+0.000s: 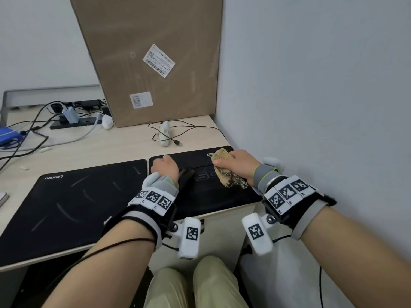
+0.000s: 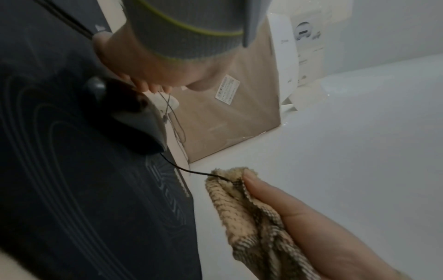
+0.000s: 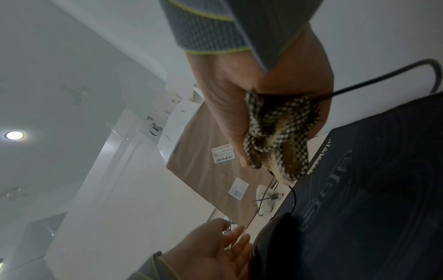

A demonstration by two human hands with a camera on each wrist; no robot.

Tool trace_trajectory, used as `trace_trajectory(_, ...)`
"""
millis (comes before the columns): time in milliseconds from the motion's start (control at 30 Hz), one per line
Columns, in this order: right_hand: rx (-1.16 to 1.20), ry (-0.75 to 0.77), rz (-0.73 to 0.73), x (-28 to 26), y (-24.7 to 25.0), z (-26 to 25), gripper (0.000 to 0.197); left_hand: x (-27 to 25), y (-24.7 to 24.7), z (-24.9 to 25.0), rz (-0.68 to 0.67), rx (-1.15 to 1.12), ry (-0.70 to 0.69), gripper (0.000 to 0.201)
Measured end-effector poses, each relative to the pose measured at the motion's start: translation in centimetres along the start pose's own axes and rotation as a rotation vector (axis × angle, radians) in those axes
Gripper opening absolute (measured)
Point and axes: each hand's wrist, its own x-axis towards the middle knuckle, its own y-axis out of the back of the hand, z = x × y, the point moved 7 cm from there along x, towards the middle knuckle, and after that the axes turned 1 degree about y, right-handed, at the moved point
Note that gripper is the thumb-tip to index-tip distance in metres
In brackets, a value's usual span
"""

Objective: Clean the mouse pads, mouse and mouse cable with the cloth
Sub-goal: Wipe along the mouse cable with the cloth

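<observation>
Right hand [image 1: 239,165] grips the cloth [image 1: 223,160] over the right pad [image 1: 211,196]. Only the wrist views show the cable [image 2: 191,171] pinched inside it. Left hand [image 1: 165,167], fingers loose, rests on the mouse [image 2: 143,123] on that pad.

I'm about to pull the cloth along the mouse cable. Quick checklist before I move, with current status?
1. Grip: right hand holds beige woven cloth: ok.
2. Thin black mouse cable enclosed in the cloth: ok; it enters one side and leaves by the wrist.
3. Black mouse steadied on dark patterned pad: ok; left hand rests against it.
4. Cable's far run free of snags: cannot tell; it leaves view.
5. Black Lenovo mouse pad clean: not ok; pale streaks show.
</observation>
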Motion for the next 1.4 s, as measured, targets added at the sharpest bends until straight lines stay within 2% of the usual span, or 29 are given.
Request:
trace_trajectory(67, 0.029, 0.005, 0.002, 0.0, -0.1, -0.2, 0.016, -0.7, -0.7, 0.9, -0.082, -0.094, -0.066, 0.032)
trace_trajectory(133, 0.054, 0.017, 0.004, -0.1, -0.2, -0.5, 0.018, -2.5, -2.3, 1.4, -0.279, -0.136, -0.042, 0.029)
trace_trajectory(200, 0.066, 0.029, 0.006, -0.3, -0.4, -0.8, 0.018, -4.8, -4.5, 1.3, -0.514, 0.018, 0.001, 0.039)
trace_trajectory(300, 0.071, 0.037, -0.003, -0.5, -0.7, -1.1, 0.02, -6.6, -6.4, 1.2, -0.661, 0.054, 0.085, 0.044)
trace_trajectory(500, 0.004, 0.033, 0.056, -1.0, 0.5, -0.5, 0.017, -7.7, -8.4, 1.4, -0.626, -0.101, 0.117, 0.035)
trace_trajectory(600, -0.07, -0.007, 0.1, -1.1, 1.5, 0.7, 0.028, -7.9, -8.4, 0.5, -0.633, -0.053, 0.093, 0.028)
trace_trajectory(733, -0.175, -0.05, 0.097, -1.5, 1.8, 1.8, 0.031, -3.6, -4.8, 1.0, -0.342, 0.049, -0.089, 0.012)
trace_trajectory(800, -0.201, -0.055, 0.092, -1.4, 2.0, 2.1, 0.027, -2.1, -3.1, 1.8, -0.266, 0.108, -0.175, 0.019)
trace_trajectory(867, -0.238, -0.049, 0.093, -1.3, 2.2, 2.2, 0.03, -1.0, -2.3, 2.3, -0.284, 0.245, -0.231, 0.024)
trace_trajectory(933, -0.268, -0.045, 0.096, -1.2, 2.4, 2.0, 0.033, -0.4, -2.7, 2.3, -0.365, 0.388, -0.243, 0.01)
trace_trajectory(1067, -0.347, -0.031, 0.143, -1.0, 2.8, 1.7, 0.032, -0.2, -4.9, 1.3, -0.52, 0.655, -0.258, 0.053)
trace_trajectory(1133, -0.352, -0.037, 0.165, -0.9, 3.0, 1.8, 0.03, -0.3, -5.5, 1.5, -0.51, 0.755, -0.312, 0.059)
trace_trajectory(1267, -0.416, -0.048, 0.217, -0.9, 3.7, 2.1, 0.03, 0.3, -6.0, 1.8, -0.476, 0.768, -0.36, 0.051)
trace_trajectory(1400, -0.451, -0.084, 0.277, -0.9, 4.5, 2.5, 0.032, 1.4, -5.7, 1.6, -0.435, 0.716, -0.352, 0.053)
